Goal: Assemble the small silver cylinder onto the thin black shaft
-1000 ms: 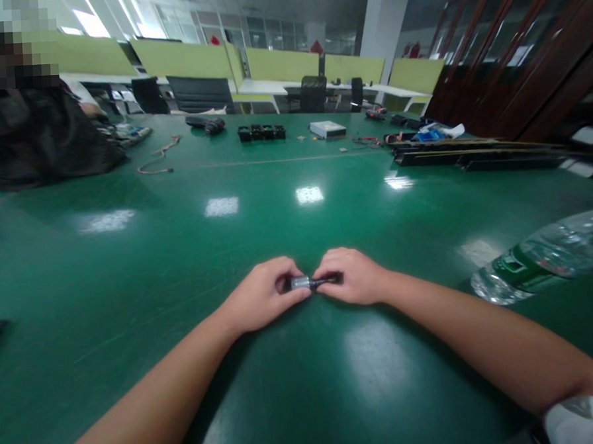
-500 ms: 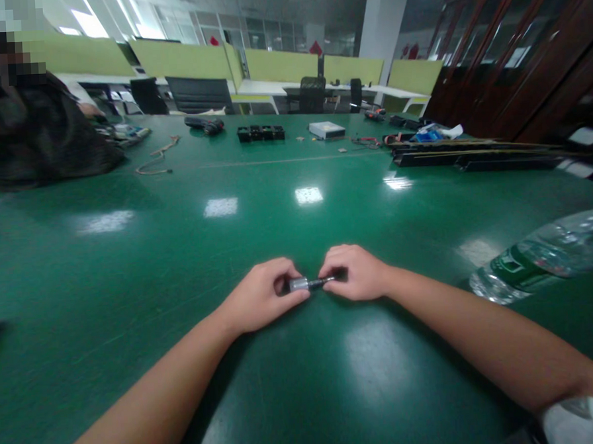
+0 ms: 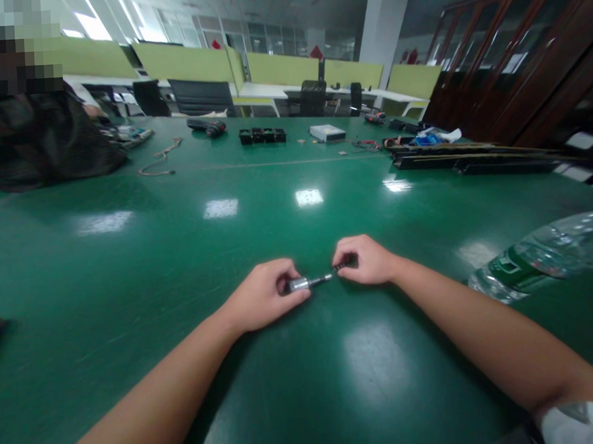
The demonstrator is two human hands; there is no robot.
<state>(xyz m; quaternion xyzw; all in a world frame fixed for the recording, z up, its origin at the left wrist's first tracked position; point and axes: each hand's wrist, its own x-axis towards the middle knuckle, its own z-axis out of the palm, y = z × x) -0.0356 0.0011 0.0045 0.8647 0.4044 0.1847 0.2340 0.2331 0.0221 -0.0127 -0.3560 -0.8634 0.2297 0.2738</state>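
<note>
Fingers (image 3: 285, 265) and thumb of our left hand (image 3: 261, 297) curve round into a loop, closed in a pinch on a shiny silver metal cylinder (image 3: 298, 285) with a thin, dark-and-silver shaft (image 3: 321, 279) pointing right and slightly away from us. Our right hand (image 3: 367, 261) has its thumb and forefinger drawn together on a short, dark, ribbed piece (image 3: 340, 267), just beyond the shaft's tip; we cannot tell whether the two ends touch. Its other fingers are curled and partly hidden.

Both our hands are held palm inward, low over a glossy green tabletop (image 3: 179, 254), the cylinder between them near the middle of our view. Our left forearm slants up from the lower left, its wrist nearly straight; our right forearm slants in from the lower right, a white sleeve near the elbow, and this hand sits a little farther from us than the left.

Beyond our right forearm a clear plastic bottle with a green label (image 3: 522, 266) lies on its side. Across the table's far part we see a thin, pale cable (image 3: 159, 164), a black block of four sections (image 3: 262, 136), a flat grey box (image 3: 327, 133) and long black strips (image 3: 472, 156). At the far left is another person in dark clothing (image 3: 34, 143).
</note>
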